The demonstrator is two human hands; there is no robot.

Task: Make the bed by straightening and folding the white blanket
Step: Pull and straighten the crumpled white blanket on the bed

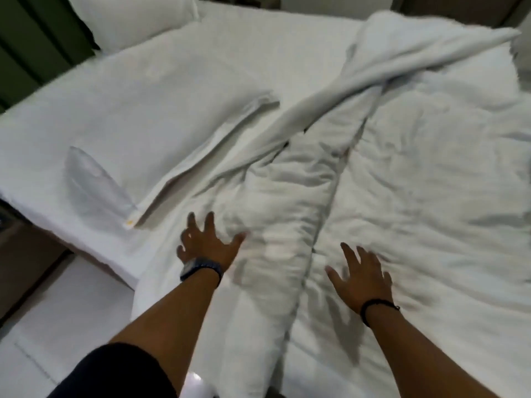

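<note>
White blanket (402, 173) crumpled over right half of bed (138, 90), long fold toward 12 o'clock. Left hand (205, 242) and right hand (363, 278) spread flat on it, fingers wide, gripping nothing. Pillow (132, 17) at 11 o'clock. Pale floor (57, 311) at 8 o'clock.

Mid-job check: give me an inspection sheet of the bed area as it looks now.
Surface: bed with white fitted sheet, left half bare.
Job's things: crumpled white quilted blanket, bunched over the right half, long ridge down its middle, not yet folded.
Clutter: white pillow at far left corner; flat white pillowcase on the sheet.
Grips: left hand and right hand open, fingers spread over the blanket.
Cables: nothing seen.
Surroundings: pale floor left of the bed.
</note>
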